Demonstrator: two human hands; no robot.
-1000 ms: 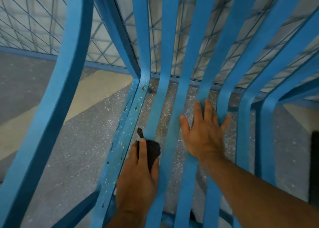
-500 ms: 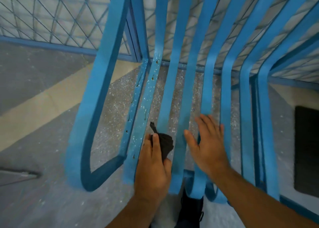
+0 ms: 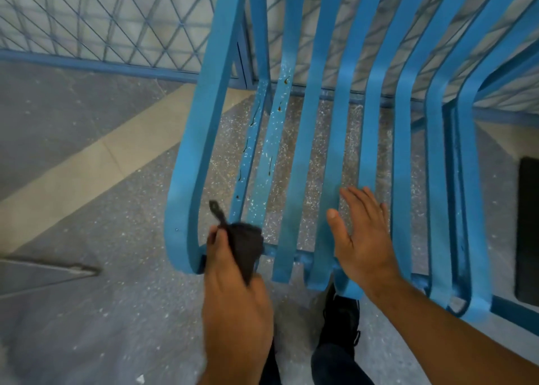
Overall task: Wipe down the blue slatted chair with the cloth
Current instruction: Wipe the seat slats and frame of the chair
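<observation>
A person leans over a blue slatted metal chair [image 3: 339, 139] that stands on a speckled grey floor [image 3: 102, 297] in front of a blue diamond-lattice grille [image 3: 116, 20], seen from a head-worn camera. The left hand [image 3: 236, 291] has its fingers curled round a small dark bunched cloth [image 3: 245, 244] and presses it against the front edge of the seat, just inside the looped blue armrest band [image 3: 198, 139]. One loose tail of the fabric pokes up past the knuckles. The right hand [image 3: 364, 239] holds nothing and lies flat with straight, slightly spread fingers across the middle slats near the seat's front. A black shoe [image 3: 341, 317] shows beneath the seat edge, and a black mat [image 3: 528, 230] lies on the floor at far right.

The cloth looks soft, limp and light, best kept wadded in the palm so it wraps each narrow band. The chair appears rigid and fairly heavy, with smooth paint the cloth should slide over easily. The flecked, rust-spotted slat [image 3: 272, 139] second from the left may snag the fabric and probably needs firmer rubbing. A flat palm on the slats, or a grip on the armrest band, seems the steadiest way to brace the chair.
</observation>
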